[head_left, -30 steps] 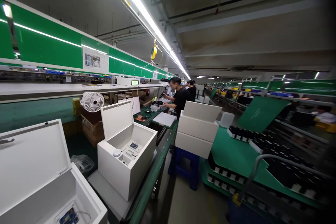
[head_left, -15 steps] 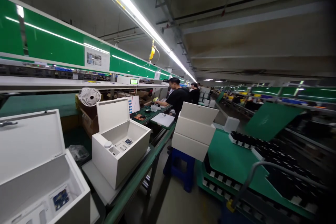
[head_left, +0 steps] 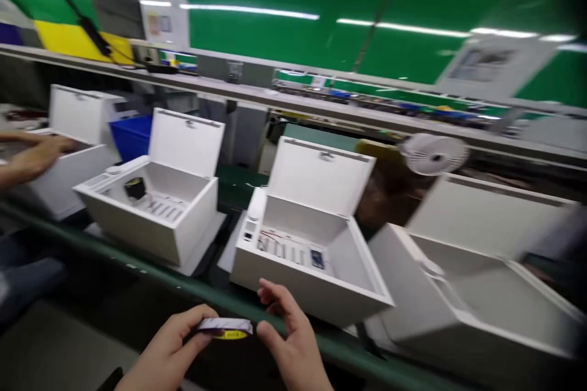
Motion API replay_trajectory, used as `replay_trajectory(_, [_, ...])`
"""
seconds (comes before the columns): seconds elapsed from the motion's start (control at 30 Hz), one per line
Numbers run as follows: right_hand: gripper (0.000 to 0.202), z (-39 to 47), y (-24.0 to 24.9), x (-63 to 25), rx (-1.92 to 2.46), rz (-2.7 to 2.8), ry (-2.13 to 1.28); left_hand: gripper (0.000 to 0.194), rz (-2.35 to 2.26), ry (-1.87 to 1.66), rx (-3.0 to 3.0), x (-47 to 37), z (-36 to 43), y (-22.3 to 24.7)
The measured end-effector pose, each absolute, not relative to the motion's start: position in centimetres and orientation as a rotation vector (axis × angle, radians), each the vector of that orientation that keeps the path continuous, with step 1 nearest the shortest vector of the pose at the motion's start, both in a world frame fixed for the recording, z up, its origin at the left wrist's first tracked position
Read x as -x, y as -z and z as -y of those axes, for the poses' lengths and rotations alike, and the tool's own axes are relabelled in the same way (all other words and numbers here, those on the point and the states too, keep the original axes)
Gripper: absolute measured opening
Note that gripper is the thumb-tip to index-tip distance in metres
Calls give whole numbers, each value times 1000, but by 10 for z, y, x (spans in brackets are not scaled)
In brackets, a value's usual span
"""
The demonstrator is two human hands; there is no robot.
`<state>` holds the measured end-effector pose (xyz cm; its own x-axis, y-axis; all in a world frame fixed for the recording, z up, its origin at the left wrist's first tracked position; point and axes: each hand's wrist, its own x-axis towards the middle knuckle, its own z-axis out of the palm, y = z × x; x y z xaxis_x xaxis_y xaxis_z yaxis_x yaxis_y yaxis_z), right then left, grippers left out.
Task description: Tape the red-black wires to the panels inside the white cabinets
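My left hand (head_left: 177,345) pinches a roll of tape (head_left: 227,325) between thumb and fingers. The roll is whitish around its edge and shows a yellow printed label. Just right of it, my right hand (head_left: 291,339) is open, its thumb and fingers apart, close to the roll but with nothing in its grasp. Beyond my hands stands a white box (head_left: 312,293) with its lid raised. Inside that box lie a small dark circuit board (head_left: 317,259), red wires and a row of slots.
To the left stands another open white box (head_left: 132,229) with a black part inside. A blurred open box (head_left: 426,317) is at right, near a white fan (head_left: 433,154). At far left a co-worker's hand (head_left: 39,156) reaches over a box, beside a blue bin (head_left: 132,134).
My view has swung left from down the aisle to face the bench. Both my hands have come into view, the left one holding the roll of tape.
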<state>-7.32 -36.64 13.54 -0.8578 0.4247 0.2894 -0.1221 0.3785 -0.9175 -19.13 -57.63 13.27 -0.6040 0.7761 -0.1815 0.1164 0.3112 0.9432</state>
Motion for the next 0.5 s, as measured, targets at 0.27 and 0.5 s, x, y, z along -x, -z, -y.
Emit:
replay_trajectory(0.27, [23,434,-114,289,-30,2417,-941,30,-2372,-1587,-361,355,744,-86])
replay_trajectory(0.5, [34,476,-71,425,-165,2621,-412,15,-2544,-1698,-457,486,779,-93])
